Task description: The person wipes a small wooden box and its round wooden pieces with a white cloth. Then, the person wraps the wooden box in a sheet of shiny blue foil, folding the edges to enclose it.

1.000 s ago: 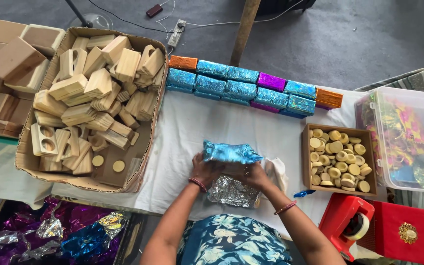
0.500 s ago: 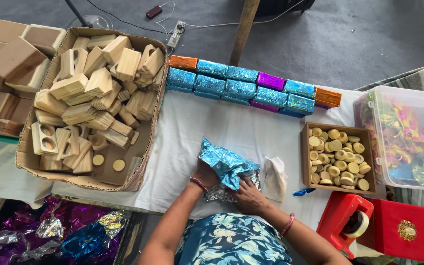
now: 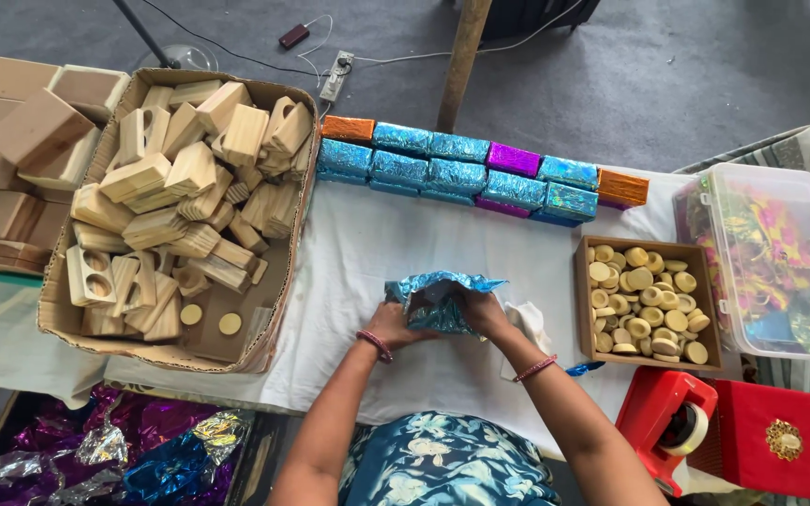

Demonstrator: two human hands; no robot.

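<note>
Pressing in from both sides, the left hand and right hand have their fingers clamped on a crumpled sheet of blue foil that seems to be folded around something; what is inside cannot be made out. The foil sits on the white cloth, toward its near edge and about midway across. Left of the foil, a cardboard box is heaped with wooden blocks. Beyond the foil, along the far edge of the cloth, runs a row of wrapped blocks, mostly blue with purple and orange ones among them. Right of the foil a small tray holds wooden discs, and nearer the person stands a red tape dispenser.

Thin foil like this looks easy to tear: a hard pull over a sharp corner could split it, and loose folds could spring open if either grip slackens.
</note>
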